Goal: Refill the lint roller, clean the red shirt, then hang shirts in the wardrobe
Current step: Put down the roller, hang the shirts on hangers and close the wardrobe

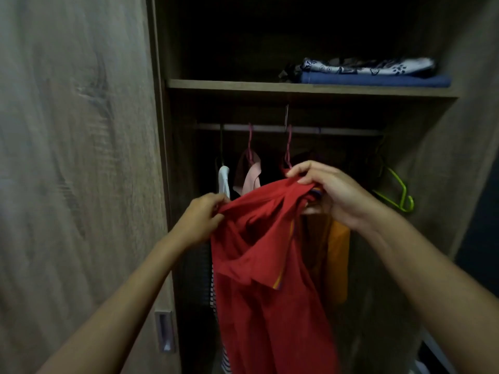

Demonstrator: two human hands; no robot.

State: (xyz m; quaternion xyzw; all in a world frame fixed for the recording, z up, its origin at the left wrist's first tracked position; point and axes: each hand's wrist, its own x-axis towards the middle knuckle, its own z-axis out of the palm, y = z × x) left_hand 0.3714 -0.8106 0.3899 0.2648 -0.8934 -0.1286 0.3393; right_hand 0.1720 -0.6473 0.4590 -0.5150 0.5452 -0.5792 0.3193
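Clearly the red shirt is at the hanging stage: it hangs in front of the open wardrobe, held up at its top edge by both hands and drooping loosely below them. The left hand pinches one bunched end of that edge, fingers curled on the cloth. The right hand grips the other end, fingers clenched over the fabric just below a pink hanger hook on the rail. Whether the shirt is already threaded onto that hanger cannot be told, since the hand and cloth hide the hanger's shoulders.

Judging by this, the person has reached the last part of the task. No lint roller is in view, so the refill and the cleaning can neither be confirmed nor denied. The red shirt does not yet hang free, and both hands have still to let go.

Around it, a white hanger, a pink garment and an orange garment hang from the rail, and an empty green hanger sits at the right. Folded cloth lies on the shelf above. A striped garment shows behind the shirt's left edge.

No brand, label or readable writing appears anywhere; the pattern on the folded cloth is too blurred to read.
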